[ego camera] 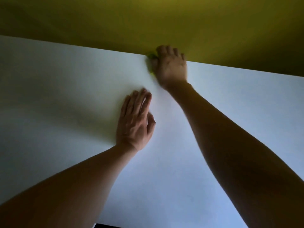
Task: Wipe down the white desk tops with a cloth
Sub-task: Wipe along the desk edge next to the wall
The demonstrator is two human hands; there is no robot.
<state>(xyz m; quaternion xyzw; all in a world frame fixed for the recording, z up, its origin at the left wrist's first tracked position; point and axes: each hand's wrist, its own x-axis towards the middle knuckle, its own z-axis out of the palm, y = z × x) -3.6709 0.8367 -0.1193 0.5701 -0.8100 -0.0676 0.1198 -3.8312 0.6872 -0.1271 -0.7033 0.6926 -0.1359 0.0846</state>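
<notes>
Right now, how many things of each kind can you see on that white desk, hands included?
Hands: 2, left hand and right hand
Cloth, yellow-green, mostly hidden: 1
Desk: 1
Total: 4

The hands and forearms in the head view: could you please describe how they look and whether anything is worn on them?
Both forearms are bare to the frame edge, with no sleeves showing. The left hand and right hand wear no gloves, and no rings or watch are visible; the right is motion-blurred.

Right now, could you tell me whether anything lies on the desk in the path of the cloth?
Only the left hand, resting flat nearer the person than the right hand with the cloth; the desk shows nothing else.
</notes>
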